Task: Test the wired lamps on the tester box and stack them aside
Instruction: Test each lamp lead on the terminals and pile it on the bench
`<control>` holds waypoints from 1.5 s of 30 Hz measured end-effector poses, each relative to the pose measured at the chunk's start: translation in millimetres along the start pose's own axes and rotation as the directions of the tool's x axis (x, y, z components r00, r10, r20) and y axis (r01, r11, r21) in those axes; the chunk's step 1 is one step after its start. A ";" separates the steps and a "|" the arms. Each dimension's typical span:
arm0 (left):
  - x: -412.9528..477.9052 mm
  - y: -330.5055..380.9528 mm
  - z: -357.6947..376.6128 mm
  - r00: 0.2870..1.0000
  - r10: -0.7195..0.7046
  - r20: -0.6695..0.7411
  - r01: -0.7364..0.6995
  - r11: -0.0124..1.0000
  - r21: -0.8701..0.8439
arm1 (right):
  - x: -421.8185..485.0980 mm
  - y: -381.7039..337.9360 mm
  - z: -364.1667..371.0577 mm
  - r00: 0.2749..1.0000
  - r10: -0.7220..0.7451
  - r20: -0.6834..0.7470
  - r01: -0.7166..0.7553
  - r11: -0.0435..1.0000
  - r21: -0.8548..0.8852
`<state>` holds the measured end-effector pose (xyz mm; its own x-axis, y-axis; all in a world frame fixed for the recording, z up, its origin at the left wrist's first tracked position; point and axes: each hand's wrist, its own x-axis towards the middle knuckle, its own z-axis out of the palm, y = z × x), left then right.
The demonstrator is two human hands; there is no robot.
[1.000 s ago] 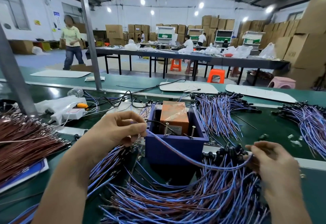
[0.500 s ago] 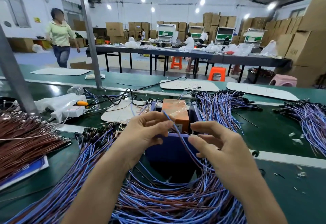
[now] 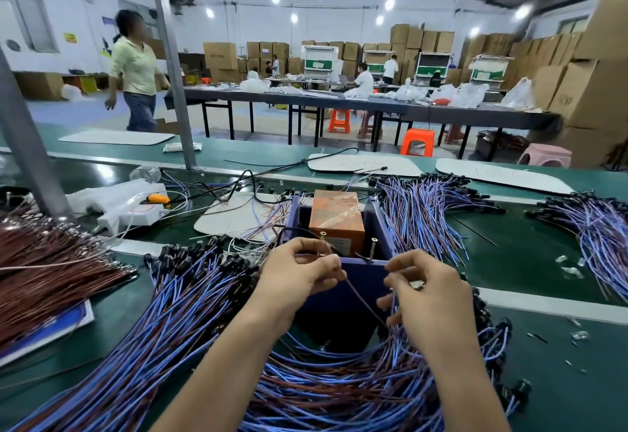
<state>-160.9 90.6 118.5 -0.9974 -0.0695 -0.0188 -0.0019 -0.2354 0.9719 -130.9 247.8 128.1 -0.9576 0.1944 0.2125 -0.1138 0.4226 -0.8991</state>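
A dark blue tester box (image 3: 382, 227) stands at the bench middle, holding an orange block (image 3: 334, 216) and two upright screws (image 3: 373, 248). My left hand (image 3: 299, 270) pinches the brown wire (image 3: 365, 302) of one wired lamp just in front of the box. My right hand (image 3: 424, 290) pinches the other wire end close beside it. A big heap of blue and brown wired lamps (image 3: 323, 387) lies under my forearms. A stack of the same lamps (image 3: 190, 282) fans out to the left.
Brown wire bundles (image 3: 51, 261) lie far left. More blue lamp piles sit right of the box (image 3: 428, 214) and at the far right (image 3: 598, 224). A white power strip (image 3: 132, 214) with cables sits back left. A grey post (image 3: 170, 57) rises behind; a person (image 3: 136, 71) walks beyond.
My right hand came from the right-hand pile to the box front and now pinches a wire end beside my left hand. The person in the background walked to the right.
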 end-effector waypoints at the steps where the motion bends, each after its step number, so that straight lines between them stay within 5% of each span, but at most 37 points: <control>1: 0.9 -1.2 -1.2 1.000 -0.010 -0.005 0.010 1.000 0.016 | 1.5 3.0 -1.3 0.999 0.038 0.035 -0.036 0.998 -0.046; 12: 8.8 -5.3 -12.2 0.999 -0.030 0.027 0.023 0.971 0.240 | 0.3 2.2 1.7 0.955 0.140 0.260 -0.105 0.984 -0.144; 37: 12.4 -2.0 -26.5 0.996 -0.059 0.065 0.036 0.952 0.305 | -1.1 0.7 0.4 0.948 0.100 0.303 -0.060 0.988 -0.141; 42: 11.0 8.9 -44.8 0.967 -0.132 0.217 -0.023 0.805 0.593 | -4.8 -6.3 -5.4 0.872 0.059 0.485 -0.020 0.996 -0.086; 45: 15.6 17.3 -72.2 0.991 -0.104 0.084 -0.006 0.595 0.803 | -9.6 -13.7 -6.8 0.701 0.066 0.710 0.083 0.982 -0.172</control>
<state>-171.3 15.4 118.0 -0.9944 0.0366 -0.0996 -0.0534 0.6392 0.7672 -118.3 246.1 141.0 -0.8669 -0.4644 -0.1815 -0.1452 0.5834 -0.7991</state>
